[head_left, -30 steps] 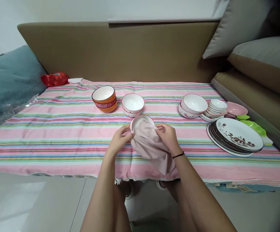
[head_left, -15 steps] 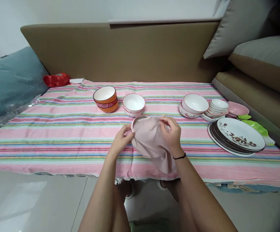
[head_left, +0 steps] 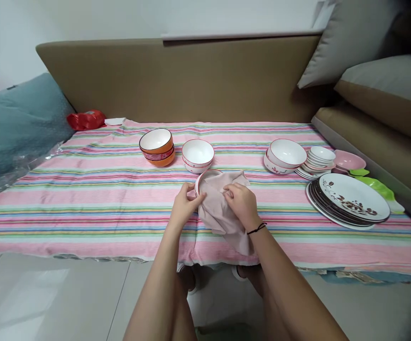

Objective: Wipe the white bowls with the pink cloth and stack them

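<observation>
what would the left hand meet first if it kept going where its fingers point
The left hand is on the red-rimmed bowl and its pink cloth; past that, likely the white bowl.

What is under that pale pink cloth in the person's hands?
A red-rimmed white bowl; only its upper-left rim peeks out. The pale pink cloth, held by the left hand and right hand, covers the rest.

Pale pink cloth [head_left: 223,208], red-rimmed white bowl [head_left: 205,179], pink rainbow-striped cover [head_left: 84,199].
</observation>
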Demonstrator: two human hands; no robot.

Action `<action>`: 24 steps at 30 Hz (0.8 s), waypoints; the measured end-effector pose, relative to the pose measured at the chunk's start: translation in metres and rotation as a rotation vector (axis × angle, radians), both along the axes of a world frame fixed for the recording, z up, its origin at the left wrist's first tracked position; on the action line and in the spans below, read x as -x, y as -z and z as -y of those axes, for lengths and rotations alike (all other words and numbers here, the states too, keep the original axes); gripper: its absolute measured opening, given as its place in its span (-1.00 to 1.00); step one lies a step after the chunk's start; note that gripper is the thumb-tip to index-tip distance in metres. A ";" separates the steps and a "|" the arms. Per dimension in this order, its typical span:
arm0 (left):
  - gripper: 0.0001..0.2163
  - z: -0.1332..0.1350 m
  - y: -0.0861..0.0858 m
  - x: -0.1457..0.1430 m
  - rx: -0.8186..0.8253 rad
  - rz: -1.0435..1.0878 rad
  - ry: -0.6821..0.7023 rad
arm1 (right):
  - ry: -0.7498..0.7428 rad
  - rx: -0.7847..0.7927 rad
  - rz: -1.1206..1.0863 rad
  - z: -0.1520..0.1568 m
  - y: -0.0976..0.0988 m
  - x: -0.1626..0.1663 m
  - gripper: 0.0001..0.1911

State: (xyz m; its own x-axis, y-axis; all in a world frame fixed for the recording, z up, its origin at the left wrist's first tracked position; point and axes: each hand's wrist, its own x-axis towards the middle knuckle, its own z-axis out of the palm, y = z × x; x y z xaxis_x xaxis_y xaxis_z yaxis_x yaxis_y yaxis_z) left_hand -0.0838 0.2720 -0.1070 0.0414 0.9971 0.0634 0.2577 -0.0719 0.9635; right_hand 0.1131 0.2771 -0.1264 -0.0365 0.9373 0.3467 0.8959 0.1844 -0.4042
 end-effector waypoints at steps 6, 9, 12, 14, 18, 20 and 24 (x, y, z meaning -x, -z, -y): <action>-0.75 -0.004 0.004 -0.001 -0.019 -0.094 -0.038 | 0.085 0.016 -0.210 -0.005 -0.004 -0.003 -0.85; -0.77 -0.003 0.000 -0.002 -0.023 -0.121 -0.032 | 0.046 -0.100 -0.533 -0.009 -0.005 -0.004 -0.85; -0.78 -0.002 -0.002 -0.001 -0.021 -0.129 -0.019 | -0.026 -0.171 -0.721 -0.013 -0.006 -0.003 -0.83; -0.77 -0.001 -0.002 0.000 -0.021 -0.137 -0.007 | -0.052 -0.178 -0.781 -0.015 -0.007 0.000 -0.83; -0.76 -0.001 -0.002 0.003 -0.023 -0.156 0.009 | -0.223 -0.142 -0.850 -0.017 -0.008 0.007 -0.62; -0.76 -0.001 -0.002 0.003 -0.027 -0.162 0.007 | -0.292 -0.094 -0.814 -0.018 -0.005 0.009 -0.46; -0.73 -0.001 -0.002 0.004 -0.016 -0.159 0.007 | -0.275 -0.043 -0.716 -0.020 0.004 0.013 -0.41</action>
State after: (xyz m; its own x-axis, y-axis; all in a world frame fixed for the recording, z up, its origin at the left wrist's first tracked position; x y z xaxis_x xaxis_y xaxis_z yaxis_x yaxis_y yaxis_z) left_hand -0.0876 0.2728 -0.1049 0.0596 0.9957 0.0711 0.4066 -0.0893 0.9093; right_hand 0.1005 0.2975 -0.1308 -0.0191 0.9121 0.4096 0.3378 0.3915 -0.8559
